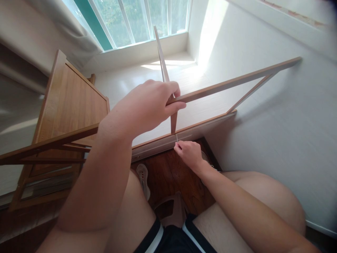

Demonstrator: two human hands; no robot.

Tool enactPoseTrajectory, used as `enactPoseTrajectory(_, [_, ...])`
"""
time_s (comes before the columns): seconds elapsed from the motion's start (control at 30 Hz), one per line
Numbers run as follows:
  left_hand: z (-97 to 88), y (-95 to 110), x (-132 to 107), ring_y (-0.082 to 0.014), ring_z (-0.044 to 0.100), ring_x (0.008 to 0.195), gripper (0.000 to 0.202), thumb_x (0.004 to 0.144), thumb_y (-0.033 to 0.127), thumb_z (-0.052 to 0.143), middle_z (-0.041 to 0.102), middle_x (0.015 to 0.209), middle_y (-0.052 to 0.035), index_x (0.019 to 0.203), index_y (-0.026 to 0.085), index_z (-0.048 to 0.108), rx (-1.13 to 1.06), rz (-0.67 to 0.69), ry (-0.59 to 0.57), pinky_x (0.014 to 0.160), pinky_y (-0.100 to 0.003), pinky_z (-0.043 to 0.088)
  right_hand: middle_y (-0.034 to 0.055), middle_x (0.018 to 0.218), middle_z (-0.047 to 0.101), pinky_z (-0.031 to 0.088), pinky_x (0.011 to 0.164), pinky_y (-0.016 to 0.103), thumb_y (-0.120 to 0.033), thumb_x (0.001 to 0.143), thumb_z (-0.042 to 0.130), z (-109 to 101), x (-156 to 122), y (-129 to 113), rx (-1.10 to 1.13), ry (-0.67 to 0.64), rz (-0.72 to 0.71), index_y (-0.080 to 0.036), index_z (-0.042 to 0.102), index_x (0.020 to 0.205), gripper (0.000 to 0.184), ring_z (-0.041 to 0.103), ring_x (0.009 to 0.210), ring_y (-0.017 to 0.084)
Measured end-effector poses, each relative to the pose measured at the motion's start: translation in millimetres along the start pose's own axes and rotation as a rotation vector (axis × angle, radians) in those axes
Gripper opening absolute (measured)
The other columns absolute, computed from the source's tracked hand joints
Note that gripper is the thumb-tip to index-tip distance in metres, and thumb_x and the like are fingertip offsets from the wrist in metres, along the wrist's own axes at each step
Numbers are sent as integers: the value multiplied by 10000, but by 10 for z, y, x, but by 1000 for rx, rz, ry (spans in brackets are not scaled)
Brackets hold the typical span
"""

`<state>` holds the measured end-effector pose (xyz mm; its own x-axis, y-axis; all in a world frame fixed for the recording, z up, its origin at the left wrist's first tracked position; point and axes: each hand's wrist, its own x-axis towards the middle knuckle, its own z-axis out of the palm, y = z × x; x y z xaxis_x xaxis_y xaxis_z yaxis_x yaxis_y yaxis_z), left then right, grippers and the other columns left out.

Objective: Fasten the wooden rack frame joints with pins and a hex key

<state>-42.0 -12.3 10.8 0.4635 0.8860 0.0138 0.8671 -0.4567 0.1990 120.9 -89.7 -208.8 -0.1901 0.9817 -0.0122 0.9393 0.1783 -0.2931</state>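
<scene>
My left hand [147, 105] is closed around a wooden frame where a long rail [237, 83] meets an upright slat [163, 65]. The slat's lower end rests at the wood-coloured edge of a low white ledge [210, 121]. Just below that end, my right hand [190, 154] pinches a thin metal rod [177, 137] that points up at the joint; its exact kind is too small to tell. On the right, a thinner slanting slat [252, 93] runs from the rail down to the ledge edge.
A wooden chair or cabinet-like piece with a panel [76, 102] stands at left, beside a curtain [52, 31]. A barred window [139, 21] is ahead, a white wall [284, 133] at right. A small stool [180, 211] sits on the dark wooden floor [171, 175] between my legs.
</scene>
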Motion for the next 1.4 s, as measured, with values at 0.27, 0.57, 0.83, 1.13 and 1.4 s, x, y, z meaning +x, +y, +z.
enactPoseTrajectory(0.27, [-6,13,-13,-238,621,812,371,971,523,461,705,835,-49,1107,263,686,6,3,6,763,-355,428,50,761,785,189,585,312,-318,996,514,39,-5,-8,-4,2,-34,-203,731,716,372,669,652,169])
enactPoseTrajectory(0.57, [-2,7,-14,-238,620,813,359,968,528,467,714,843,-51,1079,269,689,-1,9,15,754,-359,423,51,758,784,193,586,315,-312,996,509,3,17,-19,4,-5,-42,-202,729,718,371,675,658,169])
enactPoseTrajectory(0.83, [1,3,-12,-238,620,818,374,967,533,461,708,835,-49,1089,264,690,-1,9,16,771,-360,432,54,775,787,216,587,308,-315,1005,497,15,23,-22,-16,-29,-50,-208,737,736,376,683,673,173])
enactPoseTrajectory(1.13, [-13,7,-10,-244,623,824,372,967,531,460,713,848,-54,1086,264,691,2,3,5,767,-364,429,63,808,795,219,584,306,-317,1013,495,-17,33,-19,-50,-85,-47,-208,737,758,368,712,711,194])
enactPoseTrajectory(1.4, [-5,14,-11,-234,613,794,350,969,518,471,711,843,-47,1083,267,687,-8,5,5,748,-355,416,67,814,795,255,588,297,-316,1012,505,-28,43,-11,-55,-101,-42,-212,751,780,353,710,714,197])
